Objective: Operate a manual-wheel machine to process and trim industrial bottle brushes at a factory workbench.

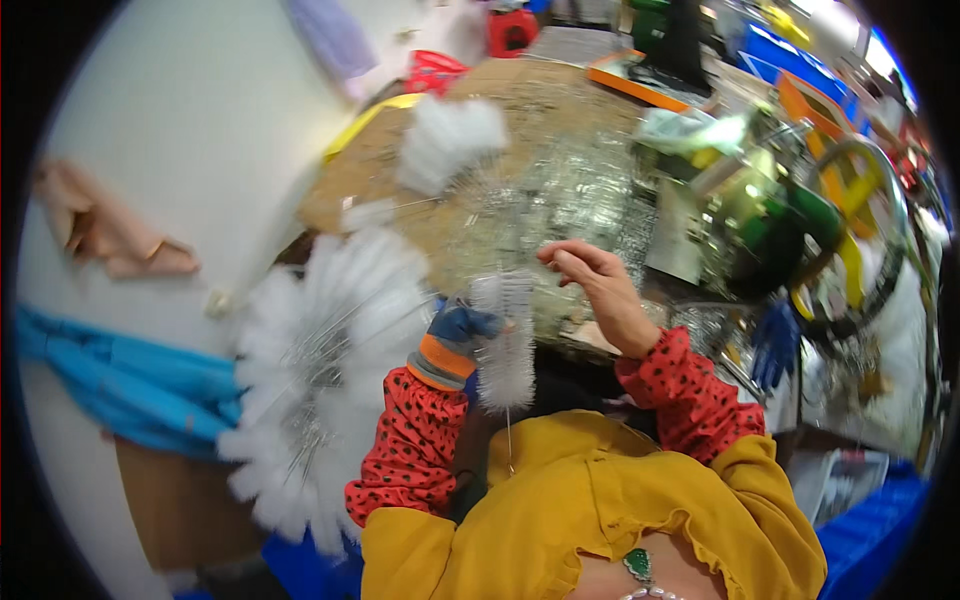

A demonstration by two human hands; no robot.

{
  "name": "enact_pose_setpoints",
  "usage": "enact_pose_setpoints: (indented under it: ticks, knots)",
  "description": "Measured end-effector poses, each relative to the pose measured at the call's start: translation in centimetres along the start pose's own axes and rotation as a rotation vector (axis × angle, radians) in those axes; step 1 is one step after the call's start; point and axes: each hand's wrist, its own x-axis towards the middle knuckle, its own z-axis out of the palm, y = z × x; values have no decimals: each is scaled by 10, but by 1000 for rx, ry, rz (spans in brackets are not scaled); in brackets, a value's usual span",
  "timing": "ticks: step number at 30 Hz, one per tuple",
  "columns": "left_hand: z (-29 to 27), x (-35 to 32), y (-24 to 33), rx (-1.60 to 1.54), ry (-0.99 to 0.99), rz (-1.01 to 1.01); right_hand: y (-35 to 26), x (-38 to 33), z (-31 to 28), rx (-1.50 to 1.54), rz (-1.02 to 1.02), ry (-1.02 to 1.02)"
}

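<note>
My left hand, in a blue glove with an orange and grey cuff, is closed around a white bristle brush. The brush stands roughly lengthwise before my chest, its thin wire stem pointing down toward my yellow apron. Just right of the brush's far end is my bare right hand, apart from the bristles. Its thumb and fingers are drawn together; anything small between them cannot be made out. Beside my left arm lies a big fanned pile of similar white brushes, their wire stems pointing inward.
A smaller bunch of white brushes lies on the far side of the worn brown worktable. To the right stands a green machine with a large handwheel. A blue glove hangs below it. Blue cloth is at left.
</note>
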Motion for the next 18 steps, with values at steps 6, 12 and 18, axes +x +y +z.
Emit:
enact_pose_setpoints:
  ticks: [6,12,18]
  knots:
    - [30,55,-58,-601,-418,-323,11,-19,-42,83,160,87]
    - [52,65,-54,-427,-316,-389,25,-23,-55,251,264,146]
    - [71,66,-41,-228,-201,-190,30,-23,-62,427,286,136]
